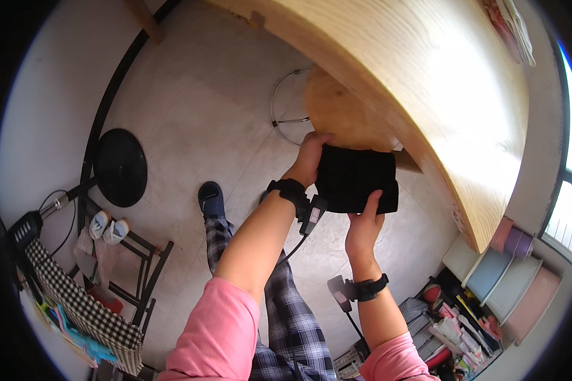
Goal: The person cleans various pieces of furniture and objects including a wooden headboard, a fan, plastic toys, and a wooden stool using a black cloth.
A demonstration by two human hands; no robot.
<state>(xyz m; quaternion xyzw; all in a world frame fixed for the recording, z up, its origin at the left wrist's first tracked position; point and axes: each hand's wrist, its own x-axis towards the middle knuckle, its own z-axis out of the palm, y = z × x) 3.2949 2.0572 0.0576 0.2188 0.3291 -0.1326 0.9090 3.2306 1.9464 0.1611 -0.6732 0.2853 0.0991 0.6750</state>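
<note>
Between my two hands is a flat black piece of folded cloth (350, 176), roughly rectangular. My left hand (310, 159) grips its left edge, with the thumb along the top corner. At the lower right, my right hand (366, 224) holds the near edge; its thumb lies on top and the other fingers are hidden beneath. Just beyond the cloth is a round wooden stool seat (345, 112), partly covered by the table edge. Whether the cloth touches the seat I cannot tell. Both wrists wear black straps with small cabled devices.
A wooden table (410, 57) curves overhead on the right, with folded cloth (515, 33) at its far end. Pastel drawers (510, 281) and a box of mixed items (457, 328) stand lower right. On the left are a black round base (120, 167), a metal rack (138, 271) and white shoes (107, 228).
</note>
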